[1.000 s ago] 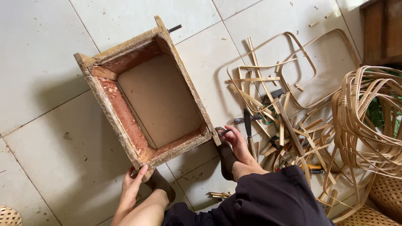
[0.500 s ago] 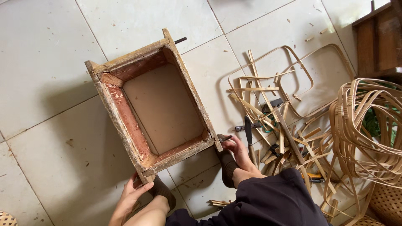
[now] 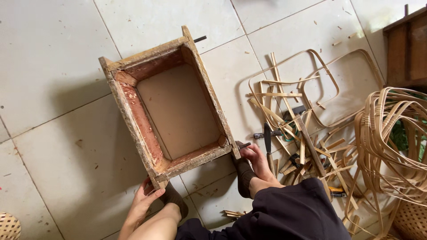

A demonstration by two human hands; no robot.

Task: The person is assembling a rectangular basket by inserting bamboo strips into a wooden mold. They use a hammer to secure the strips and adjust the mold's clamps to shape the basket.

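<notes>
Worn wooden box (image 3: 171, 106), rough rectangular frame, both hands (image 3: 143, 200) at corners

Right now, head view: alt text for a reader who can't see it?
Seen from above, a person's left hand and right hand grip the near corners of an open wooden box frame on a tiled floor. Bent cane strips and hand tools lie to the right.

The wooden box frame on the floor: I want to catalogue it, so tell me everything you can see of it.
The wooden box frame is an open-topped rectangular form of rough, worn planks, reddish-stained on the inner walls, with a plain pale-brown bottom. It sits slightly skewed on the tiled floor. A dark metal pin juts from its far corner. The left hand grips the near left corner, and the right hand touches the near right corner.
</notes>
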